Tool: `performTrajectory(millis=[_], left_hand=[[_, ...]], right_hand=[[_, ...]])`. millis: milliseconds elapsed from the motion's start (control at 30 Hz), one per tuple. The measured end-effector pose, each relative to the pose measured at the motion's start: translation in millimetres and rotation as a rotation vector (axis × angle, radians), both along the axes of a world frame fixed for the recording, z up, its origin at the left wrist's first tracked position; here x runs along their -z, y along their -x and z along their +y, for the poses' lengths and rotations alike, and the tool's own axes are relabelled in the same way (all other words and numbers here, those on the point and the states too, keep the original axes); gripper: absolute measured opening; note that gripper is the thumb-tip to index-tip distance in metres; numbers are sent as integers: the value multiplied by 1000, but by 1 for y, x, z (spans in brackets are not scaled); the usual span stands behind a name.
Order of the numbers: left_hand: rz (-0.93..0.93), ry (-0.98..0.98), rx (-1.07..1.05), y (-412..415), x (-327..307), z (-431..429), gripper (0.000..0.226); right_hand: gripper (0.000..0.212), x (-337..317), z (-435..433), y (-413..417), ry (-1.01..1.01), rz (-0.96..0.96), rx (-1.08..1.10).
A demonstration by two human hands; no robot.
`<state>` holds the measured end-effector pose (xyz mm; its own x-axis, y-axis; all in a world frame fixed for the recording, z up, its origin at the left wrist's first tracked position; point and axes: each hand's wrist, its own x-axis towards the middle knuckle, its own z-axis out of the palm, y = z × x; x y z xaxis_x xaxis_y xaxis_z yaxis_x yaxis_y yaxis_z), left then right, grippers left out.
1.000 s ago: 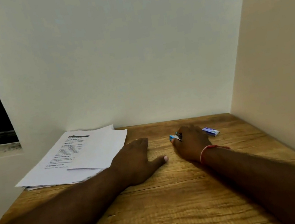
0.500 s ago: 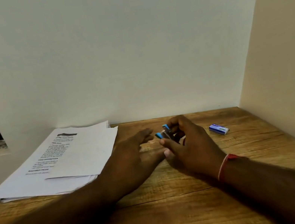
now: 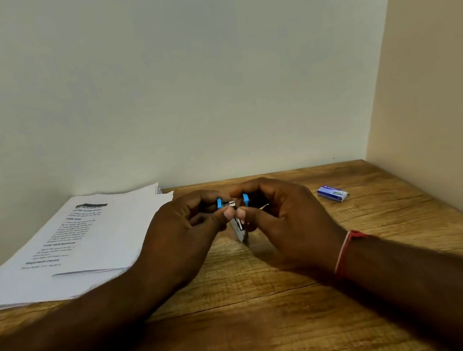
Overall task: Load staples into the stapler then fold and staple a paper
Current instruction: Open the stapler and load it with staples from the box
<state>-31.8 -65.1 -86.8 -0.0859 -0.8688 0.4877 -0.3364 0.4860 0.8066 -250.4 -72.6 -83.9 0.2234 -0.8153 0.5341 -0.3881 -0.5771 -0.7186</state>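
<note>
stapler [image 3: 236, 220] | small, light, rigid, hinged; likely slick metal | both hands' fingers [image 3: 229, 213] pinch it, left hand [image 3: 178, 234], right hand [image 3: 281, 222] | best held by blue ends

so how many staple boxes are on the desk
1. The staple box lies on the wooden desk, to the right of the right hand. Another might be hidden behind the hands or the paper stack.

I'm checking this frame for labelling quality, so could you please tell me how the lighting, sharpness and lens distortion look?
Head view: dim, warm light; the forearms are nearly black and cast soft shadows on the table. The stapler, held by the left hand and right hand, is small and soft. The papers show unreadable print. Wide-angle lens tilts the wall edges. No glare.
</note>
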Motion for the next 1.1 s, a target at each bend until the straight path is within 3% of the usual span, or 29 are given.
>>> performTrajectory(millis=[467, 633, 767, 867, 1100], left_hand=[[-74, 22, -90, 4, 0, 4, 8], [-2, 4, -98, 1, -1, 1, 7], [13, 2, -106, -3, -2, -2, 10], [17, 5, -114, -4, -1, -3, 10], [-36, 28, -157, -3, -1, -3, 14]], right_hand=[[20, -3, -7, 8, -203, -207, -125], [15, 1, -17, 17, -320, -316, -122], [13, 1, -25, 33, -389, -164, -41], [12, -4, -28, 44, -331, 68, 41], [14, -12, -26, 55, -195, 387, 70]])
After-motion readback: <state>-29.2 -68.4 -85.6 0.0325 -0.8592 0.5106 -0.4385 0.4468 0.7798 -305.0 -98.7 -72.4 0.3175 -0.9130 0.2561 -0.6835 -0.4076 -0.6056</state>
